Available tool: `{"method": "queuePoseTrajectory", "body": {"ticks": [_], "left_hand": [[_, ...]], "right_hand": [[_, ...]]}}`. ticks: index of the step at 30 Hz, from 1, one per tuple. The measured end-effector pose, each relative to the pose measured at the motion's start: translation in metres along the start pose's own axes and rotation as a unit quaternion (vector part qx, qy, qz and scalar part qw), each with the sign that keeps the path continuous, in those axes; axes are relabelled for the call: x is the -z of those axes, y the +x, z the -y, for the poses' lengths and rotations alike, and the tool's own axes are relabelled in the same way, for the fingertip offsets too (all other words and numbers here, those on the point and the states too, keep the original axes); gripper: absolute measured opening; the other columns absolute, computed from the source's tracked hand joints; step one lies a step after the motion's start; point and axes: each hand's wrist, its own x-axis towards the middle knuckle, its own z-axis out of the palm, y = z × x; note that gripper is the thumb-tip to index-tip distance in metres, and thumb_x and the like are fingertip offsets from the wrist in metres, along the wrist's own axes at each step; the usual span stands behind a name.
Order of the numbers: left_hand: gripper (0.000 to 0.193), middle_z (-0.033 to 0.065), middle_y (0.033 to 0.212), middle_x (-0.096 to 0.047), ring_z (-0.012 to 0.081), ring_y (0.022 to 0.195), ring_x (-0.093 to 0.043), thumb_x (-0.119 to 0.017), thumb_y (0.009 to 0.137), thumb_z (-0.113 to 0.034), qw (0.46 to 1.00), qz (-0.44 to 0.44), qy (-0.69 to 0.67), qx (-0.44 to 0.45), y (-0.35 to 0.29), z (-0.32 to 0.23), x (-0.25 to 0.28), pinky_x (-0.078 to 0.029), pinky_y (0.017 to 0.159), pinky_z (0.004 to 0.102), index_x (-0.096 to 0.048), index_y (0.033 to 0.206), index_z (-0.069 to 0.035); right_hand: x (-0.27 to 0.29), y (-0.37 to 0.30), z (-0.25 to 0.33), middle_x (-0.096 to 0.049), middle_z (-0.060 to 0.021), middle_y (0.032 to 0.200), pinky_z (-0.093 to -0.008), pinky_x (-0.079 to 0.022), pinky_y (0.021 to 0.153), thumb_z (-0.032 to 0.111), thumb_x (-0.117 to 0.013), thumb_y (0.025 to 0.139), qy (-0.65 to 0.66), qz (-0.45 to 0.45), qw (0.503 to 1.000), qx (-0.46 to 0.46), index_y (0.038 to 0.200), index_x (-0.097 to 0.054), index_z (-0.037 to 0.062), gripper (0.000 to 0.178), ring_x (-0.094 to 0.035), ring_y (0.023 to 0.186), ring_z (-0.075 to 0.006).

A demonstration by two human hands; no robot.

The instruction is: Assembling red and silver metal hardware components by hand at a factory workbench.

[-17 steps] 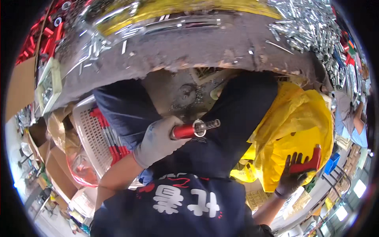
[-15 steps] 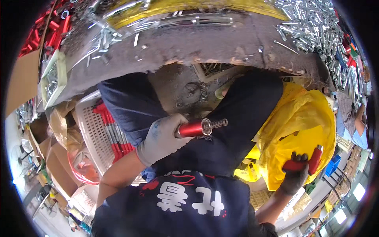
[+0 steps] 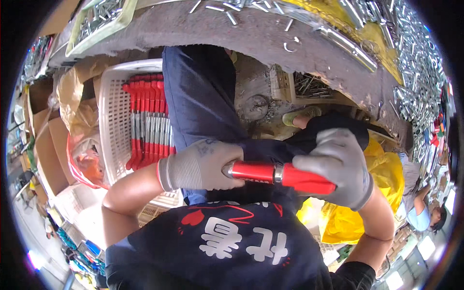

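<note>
Over my lap, my left hand point(image 3: 208, 165), in a pale glove, grips a red tube point(image 3: 253, 171) with bare metal at its end. My right hand point(image 3: 338, 166), also gloved, is closed on a red angled handle point(image 3: 307, 180). Tube and handle meet end to end in one line at a silver ring point(image 3: 278, 173). The spring that stuck out of the tube earlier is out of sight; whether it lies inside I cannot tell. How far the parts fit into each other is hidden too.
At my left a white basket point(image 3: 107, 116) holds several red-and-silver tools point(image 3: 150, 123). A yellow bag point(image 3: 345, 224) lies at my right. Ahead runs the workbench point(image 3: 183, 31) with loose metal parts; a box point(image 3: 290, 89) of metal rods sits beneath. Another person point(image 3: 419, 218) is far right.
My right hand has come in from the yellow bag with the red handle, bringing it against the tube's end. The spring no longer shows. The whole view has shifted.
</note>
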Motion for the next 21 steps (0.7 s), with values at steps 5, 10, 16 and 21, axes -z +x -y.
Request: {"method": "queuePoseTrajectory", "body": {"ticks": [5, 10, 16, 21], "left_hand": [[0.035, 0.006, 0.066, -0.06, 0.0148, 0.063, -0.06, -0.074, 0.076, -0.034, 0.943, 0.268, -0.2, 0.005, 0.007, 0.008, 0.025, -0.046, 0.059, 0.0307, -0.061, 0.086, -0.002], [0.03, 0.006, 0.069, -0.063, 0.0118, 0.063, -0.058, -0.077, 0.073, -0.027, 0.85, 0.404, -0.337, 0.035, 0.015, 0.01, 0.025, -0.046, 0.059, 0.0294, -0.063, 0.085, -0.003], [0.034, 0.0114, 0.068, -0.062, 0.0195, 0.062, -0.062, -0.076, 0.073, -0.031, 0.963, 0.224, -0.138, 0.064, 0.0, -0.019, 0.047, -0.046, 0.058, 0.0321, -0.063, 0.087, -0.002], [0.018, 0.0082, 0.066, -0.059, 0.0285, 0.066, -0.063, -0.067, 0.075, -0.023, 0.974, -0.106, 0.201, 0.009, -0.01, -0.032, 0.036, -0.048, 0.059, 0.0392, -0.056, 0.081, -0.01]], "right_hand": [[0.012, 0.031, 0.018, -0.055, 0.0063, 0.077, -0.0541, -0.041, 0.093, 0.017, -0.071, 0.059, -0.145, -0.069, 0.97, 0.181, 0.093, -0.067, 0.0249, 0.035, -0.052, 0.077, -0.015], [0.021, 0.043, 0.019, -0.056, 0.0085, 0.068, -0.0448, -0.044, 0.089, 0.007, -0.079, 0.037, -0.282, -0.129, 0.875, 0.373, 0.077, -0.064, 0.0214, 0.045, -0.055, 0.07, -0.0064], [0.033, 0.037, 0.023, -0.056, 0.0021, 0.08, -0.0554, -0.046, 0.087, 0.018, -0.069, 0.058, -0.173, -0.064, 0.956, 0.228, 0.091, -0.064, 0.0196, 0.034, -0.054, 0.08, -0.0189], [0.005, 0.013, 0.014, -0.062, -0.0066, 0.088, -0.0364, -0.053, 0.077, 0.013, -0.077, 0.066, 0.026, -0.043, 0.998, -0.044, 0.099, -0.062, 0.0055, 0.037, -0.062, 0.075, -0.0222]]}}
